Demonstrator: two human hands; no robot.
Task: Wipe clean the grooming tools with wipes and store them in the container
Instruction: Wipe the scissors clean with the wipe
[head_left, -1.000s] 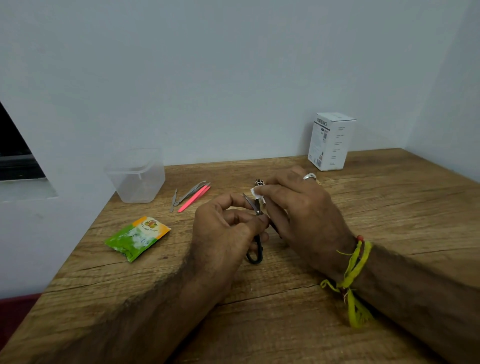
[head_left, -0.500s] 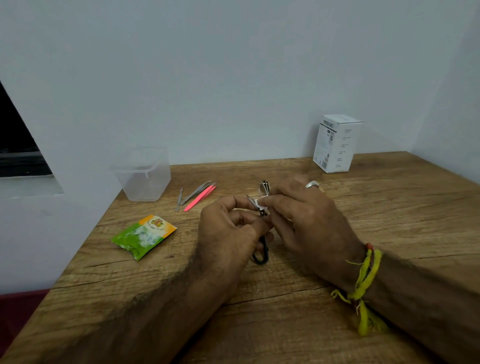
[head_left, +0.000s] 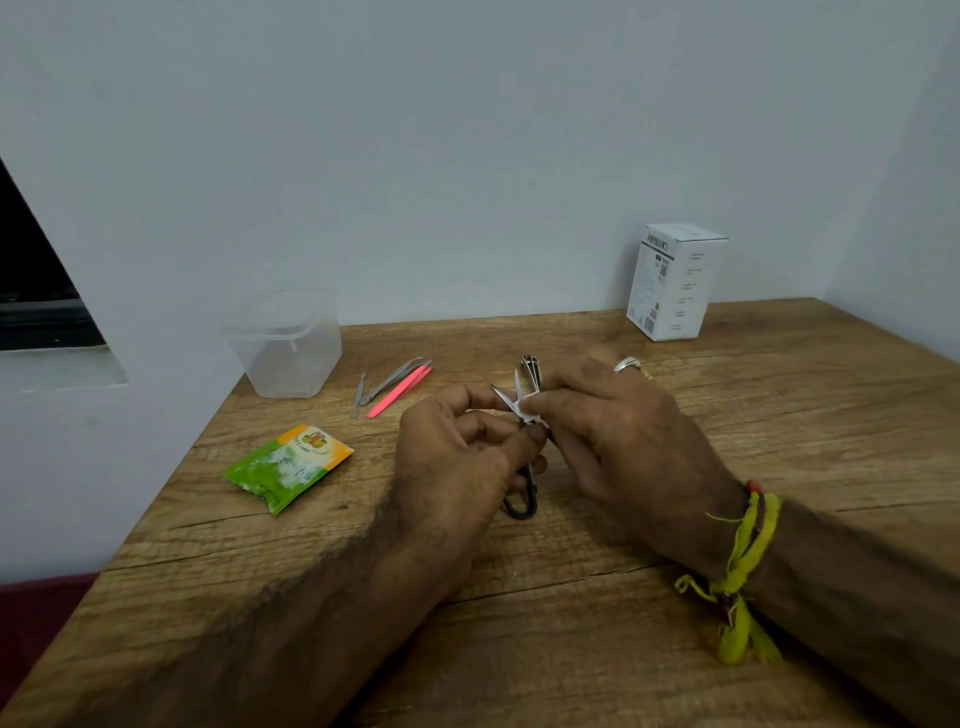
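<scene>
My left hand (head_left: 457, 457) grips small scissors (head_left: 521, 501) with black handles; their two blades point up and stand apart. My right hand (head_left: 618, 441) pinches a small white wipe (head_left: 530, 408) against the blades. Behind the hands a metal nail clipper (head_left: 530, 370) lies on the wooden table (head_left: 675, 649), partly hidden by my right fingers. Metal tweezers (head_left: 392, 380), a thin metal tool (head_left: 358, 392) and a pink tool (head_left: 400, 397) lie together near the clear plastic container (head_left: 288, 345) at the back left.
A green and orange wipe sachet (head_left: 288, 465) lies left of my hands. A white carton (head_left: 675, 280) stands at the back right against the wall. The table's left edge runs close beside the container and the sachet.
My right hand with the wipe has slid down along the scissor blades toward my left hand; more of the blade tips and the nail clipper behind now show.
</scene>
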